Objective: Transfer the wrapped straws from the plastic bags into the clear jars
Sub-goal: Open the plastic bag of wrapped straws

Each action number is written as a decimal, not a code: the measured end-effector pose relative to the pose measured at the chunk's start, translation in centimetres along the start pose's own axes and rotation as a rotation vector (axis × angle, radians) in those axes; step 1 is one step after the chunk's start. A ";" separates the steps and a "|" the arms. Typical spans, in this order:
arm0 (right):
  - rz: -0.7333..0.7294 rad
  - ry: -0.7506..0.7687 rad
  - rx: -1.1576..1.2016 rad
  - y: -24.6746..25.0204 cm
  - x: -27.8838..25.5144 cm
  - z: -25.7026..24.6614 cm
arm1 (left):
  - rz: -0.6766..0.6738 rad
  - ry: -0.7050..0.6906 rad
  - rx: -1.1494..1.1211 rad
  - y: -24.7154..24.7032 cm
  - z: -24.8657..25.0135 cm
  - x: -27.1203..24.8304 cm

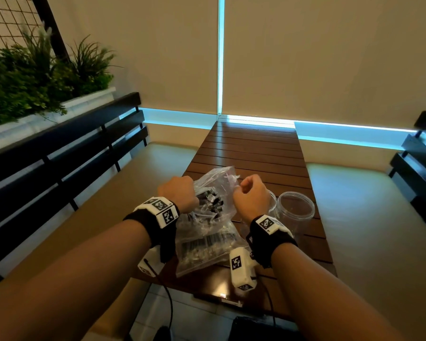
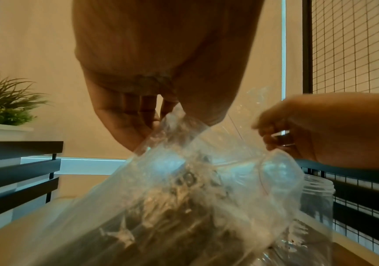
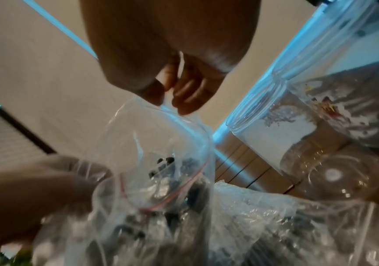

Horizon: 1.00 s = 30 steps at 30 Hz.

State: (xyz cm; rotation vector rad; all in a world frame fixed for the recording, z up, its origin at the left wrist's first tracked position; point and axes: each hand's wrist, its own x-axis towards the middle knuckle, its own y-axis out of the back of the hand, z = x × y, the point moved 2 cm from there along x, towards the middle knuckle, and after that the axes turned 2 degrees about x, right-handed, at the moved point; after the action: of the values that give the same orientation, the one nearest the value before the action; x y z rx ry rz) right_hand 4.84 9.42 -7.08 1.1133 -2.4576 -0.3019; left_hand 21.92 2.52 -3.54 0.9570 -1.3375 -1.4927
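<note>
Nearest your body, a second plastic bag point(image 1: 208, 249) full of wrapped straws lies flat on the slatted wooden surface point(image 1: 256, 148), between your two forearms. Just beyond it, you hold an upper plastic bag point(image 1: 213, 193) raised above the lower one, its mouth pulled apart between your hands. Your left hand point(image 1: 178, 193) is curled onto the bag's left edge; the left wrist view shows the film bunched between your thumb and fingers point(image 2: 147, 108). Your right hand point(image 1: 252, 195) pinches the bag's right lip, and the right wrist view shows the thumb and fingertips point(image 3: 183, 102) closed on the film just above the red zip line point(image 3: 172, 198). Inside the open bag you can see the dark ends of the wrapped straws point(image 1: 210, 199), still bundled together and pointing up toward the opening.

Just right of your right hand stand two clear jars. The nearer-to-hand jar point(image 1: 272, 200) is mostly hidden behind your wrist, so only part of its rim shows. The other jar point(image 1: 294, 209) stands upright beside it with its mouth open; whether the two touch cannot be told. In the right wrist view a clear lid point(image 3: 334, 174) lies flat on the surface by the foot of a jar.

Farther off, the surface runs away to a wall of pale roller blinds point(image 1: 330, 57). A cushioned bench with a black slatted back point(image 1: 59, 156) lies on your left, and green plants point(image 1: 35, 77) sit in a white planter behind it.
</note>
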 end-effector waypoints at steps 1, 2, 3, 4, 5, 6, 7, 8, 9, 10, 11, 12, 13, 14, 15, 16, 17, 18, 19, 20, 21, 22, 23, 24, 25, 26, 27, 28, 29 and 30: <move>-0.009 0.106 -0.002 0.0 -0.4 -0.4 | 0.006 -0.003 -0.002 0.0 0.1 0.0; -0.060 0.198 -0.010 -0.1 -1.0 -0.9 | 0.021 -0.011 -0.005 0.1 0.1 0.1; -0.138 0.273 -0.024 -0.4 -1.5 -1.3 | 0.025 -0.005 -0.011 0.1 0.2 0.1; -0.229 0.326 -0.046 -0.7 -2.1 -1.8 | 0.035 -0.003 -0.021 0.2 0.1 0.2; -0.326 0.357 -0.074 -1.2 -2.5 -2.1 | 0.041 0.001 -0.028 0.3 0.1 0.3; -0.420 0.359 -0.101 -1.8 -2.7 -2.2 | 0.055 -0.001 -0.030 0.3 0.0 0.4; -0.505 0.341 -0.122 -2.3 -2.7 -2.2 | 0.065 -0.002 -0.034 0.4 -0.1 0.4; -0.555 0.325 -0.143 -2.8 -2.7 -2.1 | 0.071 -0.011 -0.036 0.5 -0.3 0.3; -0.556 0.328 -0.150 -3.1 -2.6 -2.0 | 0.062 -0.022 -0.035 0.6 -0.4 0.2; -0.523 0.335 -0.157 -3.3 -2.4 -1.9 | 0.049 -0.044 -0.035 0.6 -0.6 0.1; -0.468 0.351 -0.154 -3.3 -2.2 -2.0 | 0.033 -0.065 -0.036 0.7 -0.7 -0.1; -0.419 0.349 -0.137 -3.4 -1.9 -2.0 | 0.028 -0.083 -0.040 0.7 -0.8 -0.3; -0.393 0.331 -0.098 -3.4 -1.7 -2.0 | 0.027 -0.097 -0.049 0.7 -0.8 -0.5; -0.383 0.304 -0.051 -3.6 -1.5 -2.1 | 0.031 -0.109 -0.060 0.8 -0.9 -0.6; -0.375 0.295 -0.040 -3.8 -1.4 -2.0 | 0.030 -0.117 -0.072 0.8 -0.9 -0.6; -0.367 0.323 -0.070 -4.0 -1.2 -2.1 | 0.035 -0.132 -0.088 0.8 -0.9 -0.5; -0.386 0.391 -0.138 -4.3 -1.2 -2.2 | 0.037 -0.143 -0.098 0.7 -1.1 -0.5; -0.430 0.470 -0.208 -4.7 -1.2 -2.2 | 0.039 -0.156 -0.103 0.6 -1.2 -0.4; -0.484 0.554 -0.290 -4.9 -1.3 -2.3 | 0.046 -0.165 -0.106 0.6 -1.2 -0.4; -0.524 0.635 -0.386 -5.2 -1.4 -2.3 | 0.059 -0.173 -0.108 0.6 -1.2 -0.4; -0.543 0.719 -0.472 -5.4 -1.4 -2.2 | 0.081 -0.178 -0.109 0.7 -1.2 -0.4; -0.554 0.785 -0.542 -5.7 -1.3 -2.0 | 0.109 -0.183 -0.108 0.7 -1.1 -0.4; -0.569 0.825 -0.593 -5.9 -1.2 -2.0 | 0.136 -0.185 -0.103 0.7 -1.0 -0.5; -0.590 0.837 -0.635 -6.1 -1.1 -2.1 | 0.166 -0.190 -0.096 0.8 -0.9 -0.5; -0.606 0.828 -0.670 -6.3 -1.0 -2.1 | 0.192 -0.198 -0.089 1.0 -0.7 -0.5; -0.617 0.794 -0.700 -6.4 -0.9 -2.1 | 0.219 -0.210 -0.084 1.2 -0.5 -0.4; -0.615 0.736 -0.728 -6.4 -0.8 -2.2 | 0.236 -0.223 -0.076 1.5 -0.3 -0.3; -0.598 0.670 -0.755 -6.5 -0.6 -2.3 | 0.247 -0.242 -0.066 1.8 0.0 -0.2; -0.573 0.595 -0.776 -6.5 -0.3 -2.3 | 0.253 -0.269 -0.051 2.3 0.3 0.0; -0.543 0.522 -0.790 -6.6 0.0 -2.5 | 0.261 -0.305 -0.032 2.7 0.6 0.2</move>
State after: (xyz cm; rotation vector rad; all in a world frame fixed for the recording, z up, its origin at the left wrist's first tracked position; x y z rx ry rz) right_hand 10.41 5.07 -7.25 1.2409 -1.3388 -0.9110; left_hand 21.58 2.49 -0.82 0.5223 -1.5821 -1.4911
